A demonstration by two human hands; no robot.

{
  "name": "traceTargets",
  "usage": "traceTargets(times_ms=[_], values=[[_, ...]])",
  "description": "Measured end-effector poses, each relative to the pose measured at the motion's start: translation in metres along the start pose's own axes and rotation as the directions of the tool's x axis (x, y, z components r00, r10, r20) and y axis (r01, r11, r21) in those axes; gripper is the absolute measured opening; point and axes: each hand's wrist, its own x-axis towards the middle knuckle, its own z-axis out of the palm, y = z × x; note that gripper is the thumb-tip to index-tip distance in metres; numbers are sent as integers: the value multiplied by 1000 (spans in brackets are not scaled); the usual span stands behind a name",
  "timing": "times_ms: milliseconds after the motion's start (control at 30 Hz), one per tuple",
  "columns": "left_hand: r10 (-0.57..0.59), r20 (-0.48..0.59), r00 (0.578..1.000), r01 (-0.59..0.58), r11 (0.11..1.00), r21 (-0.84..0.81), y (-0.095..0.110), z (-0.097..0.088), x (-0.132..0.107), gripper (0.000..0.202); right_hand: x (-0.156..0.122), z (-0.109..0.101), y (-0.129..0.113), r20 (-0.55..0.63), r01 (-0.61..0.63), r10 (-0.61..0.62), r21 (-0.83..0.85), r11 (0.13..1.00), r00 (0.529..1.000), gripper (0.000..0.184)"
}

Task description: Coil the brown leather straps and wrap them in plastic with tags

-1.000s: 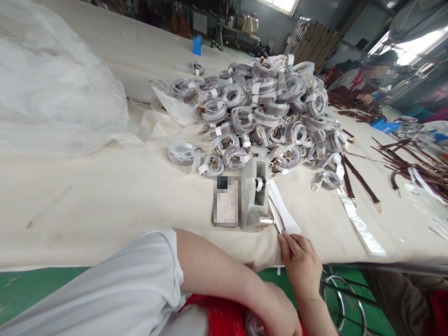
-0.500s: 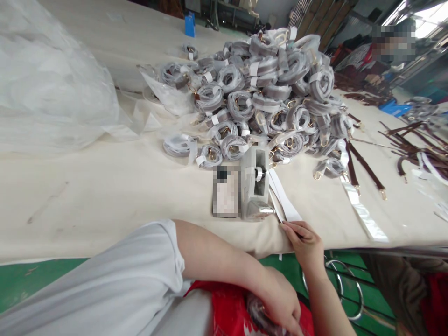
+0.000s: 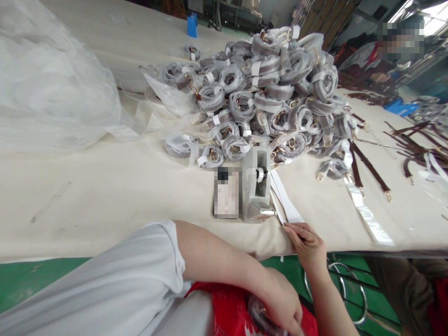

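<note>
My left hand (image 3: 282,298) is down at my lap, its fingers curled around a plastic-wrapped coiled strap (image 3: 258,313); part of the coil and the fingertips are hidden. At the table's front edge my right hand (image 3: 310,242) is closed in a pinch on the end of a white paper strip (image 3: 279,211). A second, wider white strip (image 3: 289,203) lies beside it, partly behind the fingers. Left of the strips stands a grey tape dispenser (image 3: 255,186), with a phone (image 3: 227,193) lying against its left side.
Many wrapped coiled straps are heaped in a pile (image 3: 266,93) behind the dispenser. Clear plastic sheeting (image 3: 52,84) covers the left. Loose brown straps (image 3: 371,170) and a shiny film strip (image 3: 369,217) lie to the right. A person (image 3: 371,65) is at the far right.
The view has shifted slightly, so the table's things sit a little further right. Both hands keep the same grips; nothing has been taken up or let go.
</note>
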Motion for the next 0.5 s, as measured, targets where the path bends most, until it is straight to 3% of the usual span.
traceTargets(times_ms=[200,333,433,500], values=[[3,-35,999,-4,999,-40,-12,8,13,25,-3,4,-5,-38,16,-22,-144,989,999,29],[29,-85,996,-35,997,-75,-17,15,16,28,7,8,-18,-102,7,-50,-383,924,994,29],[25,-68,997,-28,999,-44,-10,12,3,23,18,-8,-34,-234,-48,-82,-501,864,969,31],[12,-130,991,-16,999,-29,-3,5,-10,19,17,-30,-43,-373,-131,-49,-440,888,927,34]])
